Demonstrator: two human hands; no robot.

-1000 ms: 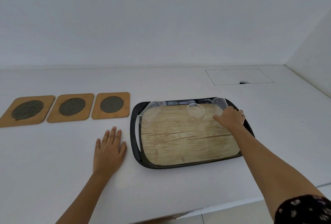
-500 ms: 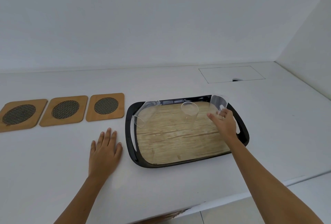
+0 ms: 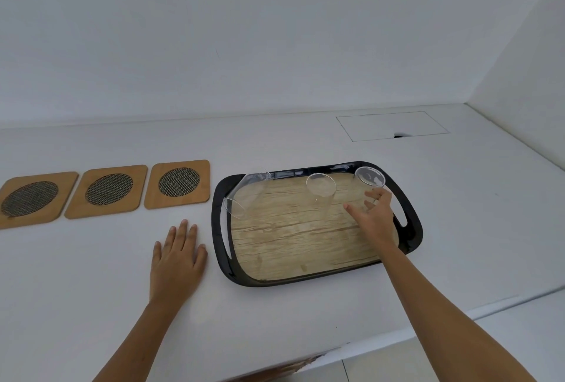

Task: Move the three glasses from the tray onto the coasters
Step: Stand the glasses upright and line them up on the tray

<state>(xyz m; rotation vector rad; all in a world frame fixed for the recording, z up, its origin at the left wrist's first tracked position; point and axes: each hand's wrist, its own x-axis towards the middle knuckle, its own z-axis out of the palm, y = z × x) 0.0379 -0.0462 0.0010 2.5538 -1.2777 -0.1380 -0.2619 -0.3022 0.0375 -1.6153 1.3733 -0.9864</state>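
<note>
Three clear glasses stand along the far edge of a black tray (image 3: 219, 238) with a wood-look floor: the left glass (image 3: 248, 193), the middle glass (image 3: 321, 190) and the right glass (image 3: 370, 179). My right hand (image 3: 375, 222) wraps the lower part of the right glass, fingers behind it and thumb in front; the glass rests on the tray. My left hand (image 3: 177, 259) lies flat on the counter left of the tray, fingers apart, holding nothing. Three wooden coasters with dark mesh centres lie in a row to the left: (image 3: 30, 198), (image 3: 108, 189), (image 3: 179, 183).
The white counter (image 3: 305, 320) meets a wall behind and another wall on the right. A flush rectangular hatch (image 3: 391, 124) sits in the counter behind the tray. The counter's front edge runs just below my forearms.
My right hand has shifted from over the right glass to around its lower part. The view has moved slightly. My left hand stays flat on the counter.
</note>
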